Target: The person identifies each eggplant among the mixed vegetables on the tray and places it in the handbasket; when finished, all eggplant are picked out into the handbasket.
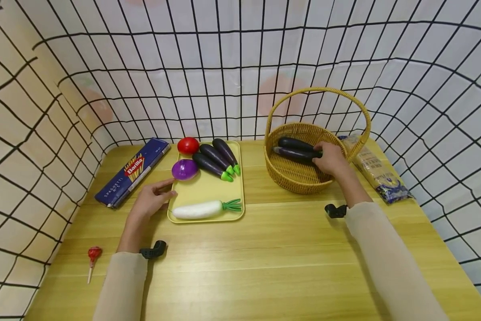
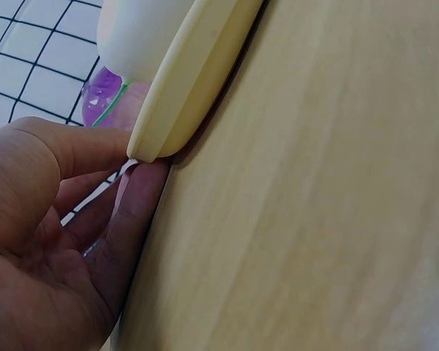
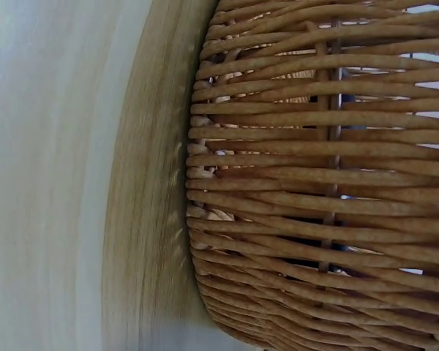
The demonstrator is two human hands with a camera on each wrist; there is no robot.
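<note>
At the left rim of a yellow tray [image 1: 208, 191], my left hand [image 1: 150, 199] pinches the edge, with the thumb above and fingers below in the left wrist view. On the tray lie a white radish [image 1: 198, 210], a purple onion [image 1: 185, 170], a tomato [image 1: 188, 146] and three eggplants [image 1: 216, 157]. My right hand [image 1: 329, 159] reaches into a wicker basket [image 1: 292, 182] and grips the stem end of an eggplant [image 1: 292, 152]. Another eggplant [image 1: 294, 143] lies behind it. In the right wrist view the basket wall [image 3: 314, 175] hides the hand.
A blue spaghetti box [image 1: 133, 171] lies left of the tray, and a red lollipop [image 1: 93, 256] nearer the front left. Right of the basket is a clear and blue food packet [image 1: 379, 171]. The basket's tall handle [image 1: 318, 89] arches above it. Black wire grid [image 1: 240, 69] encloses the table.
</note>
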